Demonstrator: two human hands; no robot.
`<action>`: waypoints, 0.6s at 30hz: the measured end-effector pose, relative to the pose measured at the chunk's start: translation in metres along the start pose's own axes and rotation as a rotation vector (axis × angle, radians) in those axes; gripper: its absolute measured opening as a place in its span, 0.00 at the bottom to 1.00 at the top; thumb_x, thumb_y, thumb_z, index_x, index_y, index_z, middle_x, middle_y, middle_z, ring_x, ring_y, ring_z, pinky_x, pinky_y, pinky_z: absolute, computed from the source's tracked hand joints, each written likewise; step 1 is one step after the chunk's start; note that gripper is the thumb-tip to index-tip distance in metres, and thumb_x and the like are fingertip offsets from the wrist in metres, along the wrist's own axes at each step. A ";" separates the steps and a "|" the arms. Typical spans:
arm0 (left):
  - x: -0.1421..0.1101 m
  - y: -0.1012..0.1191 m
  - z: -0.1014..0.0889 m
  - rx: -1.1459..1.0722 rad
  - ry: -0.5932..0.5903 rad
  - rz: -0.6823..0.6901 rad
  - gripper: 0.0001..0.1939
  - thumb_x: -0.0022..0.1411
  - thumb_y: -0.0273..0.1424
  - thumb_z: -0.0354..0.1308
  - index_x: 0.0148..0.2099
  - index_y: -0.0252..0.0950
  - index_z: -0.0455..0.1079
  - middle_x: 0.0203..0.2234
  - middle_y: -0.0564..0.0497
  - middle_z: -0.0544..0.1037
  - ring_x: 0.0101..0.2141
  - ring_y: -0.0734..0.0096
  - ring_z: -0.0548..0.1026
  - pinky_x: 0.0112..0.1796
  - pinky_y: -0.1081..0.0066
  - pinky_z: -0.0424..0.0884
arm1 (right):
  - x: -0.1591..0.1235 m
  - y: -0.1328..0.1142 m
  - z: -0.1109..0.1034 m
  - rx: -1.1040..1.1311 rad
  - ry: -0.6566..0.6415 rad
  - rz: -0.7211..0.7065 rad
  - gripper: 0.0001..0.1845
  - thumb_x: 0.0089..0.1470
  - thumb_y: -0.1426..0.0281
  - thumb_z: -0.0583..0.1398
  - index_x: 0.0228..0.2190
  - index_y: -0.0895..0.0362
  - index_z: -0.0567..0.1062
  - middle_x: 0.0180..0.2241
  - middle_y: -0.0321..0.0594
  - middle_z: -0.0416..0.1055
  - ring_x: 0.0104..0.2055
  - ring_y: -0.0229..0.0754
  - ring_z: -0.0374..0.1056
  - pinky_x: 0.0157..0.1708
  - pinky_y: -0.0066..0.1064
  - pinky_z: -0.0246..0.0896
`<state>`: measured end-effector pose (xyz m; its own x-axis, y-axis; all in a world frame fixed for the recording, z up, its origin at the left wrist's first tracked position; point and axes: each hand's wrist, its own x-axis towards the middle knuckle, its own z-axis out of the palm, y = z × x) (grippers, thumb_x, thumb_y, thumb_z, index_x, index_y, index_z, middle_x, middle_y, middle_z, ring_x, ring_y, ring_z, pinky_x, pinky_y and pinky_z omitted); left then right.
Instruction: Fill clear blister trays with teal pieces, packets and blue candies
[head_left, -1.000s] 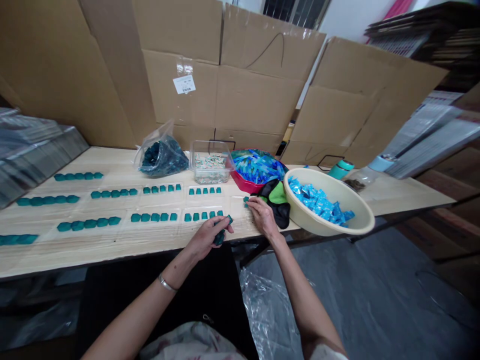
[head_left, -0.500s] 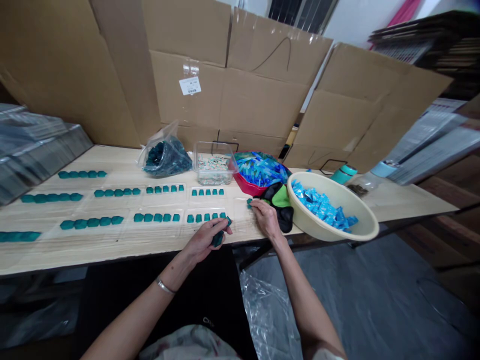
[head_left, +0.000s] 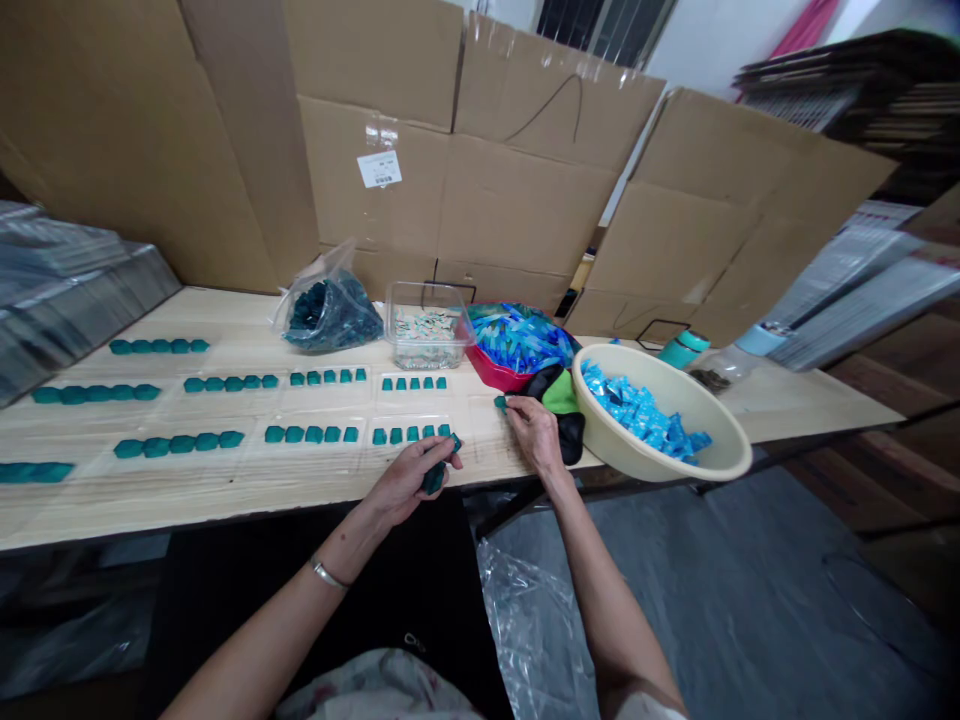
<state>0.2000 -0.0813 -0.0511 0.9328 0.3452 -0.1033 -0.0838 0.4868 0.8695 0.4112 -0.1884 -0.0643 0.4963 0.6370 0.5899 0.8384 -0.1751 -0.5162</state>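
The person's bare left hand (head_left: pixel 409 475) was partly closed, its thumb laid over the curled fingers, and the bare left forearm (head_left: pixel 270 622) slanted forward and inward. The bare right hand (head_left: pixel 534 437), slightly farther forward, pinched with thumb and forefinger; the bare right forearm (head_left: pixel 604 575) angled inward too. The hands were near each other, not touching.

Nine green rows (head_left: pixel 182 443), two hands (head_left: pixel 409 478) (head_left: pixel 537 436), one basin (head_left: pixel 671 466)

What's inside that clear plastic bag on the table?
The clear plastic bag holds a pile of dark teal pieces, visible at its open mouth and through the plastic. The outer pieces cover the middle and bottom, so whatever lies there can't be seen.
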 end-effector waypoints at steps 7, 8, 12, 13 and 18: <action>0.000 -0.002 0.000 -0.011 0.006 -0.003 0.14 0.56 0.39 0.56 0.33 0.31 0.66 0.28 0.51 0.70 0.15 0.89 0.56 0.14 0.80 0.46 | 0.001 -0.001 0.006 -0.130 -0.035 -0.021 0.11 0.51 0.74 0.54 0.32 0.58 0.76 0.36 0.45 0.74 0.40 0.43 0.69 0.43 0.33 0.63; 0.000 -0.002 0.000 -0.013 0.006 -0.002 0.14 0.55 0.39 0.56 0.33 0.31 0.65 0.28 0.51 0.70 0.15 0.89 0.56 0.14 0.80 0.46 | 0.001 -0.002 0.007 -0.152 -0.046 -0.019 0.11 0.52 0.74 0.53 0.32 0.58 0.76 0.37 0.45 0.74 0.40 0.44 0.69 0.42 0.33 0.63; -0.001 -0.001 0.000 -0.027 0.005 -0.002 0.15 0.55 0.40 0.56 0.34 0.31 0.65 0.28 0.51 0.70 0.15 0.89 0.56 0.14 0.80 0.46 | 0.001 -0.006 0.010 -0.216 -0.034 0.012 0.12 0.51 0.75 0.52 0.32 0.58 0.76 0.38 0.46 0.73 0.39 0.44 0.69 0.40 0.33 0.64; -0.001 -0.001 0.000 -0.029 0.005 -0.004 0.15 0.55 0.40 0.56 0.34 0.31 0.65 0.28 0.51 0.70 0.15 0.89 0.56 0.14 0.80 0.46 | 0.001 -0.007 0.010 -0.212 -0.019 0.019 0.12 0.50 0.75 0.52 0.31 0.58 0.76 0.37 0.47 0.73 0.38 0.44 0.69 0.40 0.33 0.64; -0.003 0.001 -0.001 -0.026 0.007 -0.004 0.15 0.54 0.40 0.57 0.33 0.31 0.66 0.28 0.51 0.70 0.15 0.90 0.56 0.14 0.81 0.46 | 0.000 -0.003 0.009 -0.023 0.037 0.102 0.10 0.46 0.74 0.55 0.29 0.58 0.76 0.34 0.44 0.74 0.37 0.43 0.69 0.41 0.34 0.64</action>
<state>0.1966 -0.0811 -0.0506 0.9308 0.3484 -0.1105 -0.0887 0.5087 0.8564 0.4066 -0.1813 -0.0688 0.5871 0.5871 0.5573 0.7877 -0.2557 -0.5605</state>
